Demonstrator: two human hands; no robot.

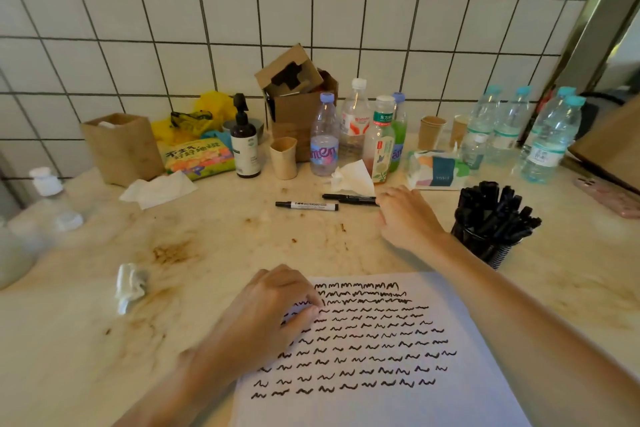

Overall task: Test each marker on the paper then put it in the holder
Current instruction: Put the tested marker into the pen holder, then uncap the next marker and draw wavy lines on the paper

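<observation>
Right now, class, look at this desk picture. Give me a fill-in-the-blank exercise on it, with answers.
1. The left hand rests on the ___.
2. The right hand reaches toward the loose ___ on the counter.
3. The holder stands to the ___ of the right hand.
4. The squiggles are ___ in colour.

Answers: paper, markers, right, black

White paper (398, 406) carries rows of black squiggles, black markers fill the black holder (485, 246), one white-barrelled marker (307, 206) has black ends, the surface (86, 340) is cream with brown stains, the wall (242, 10) white-tiled with dark grout.
</observation>
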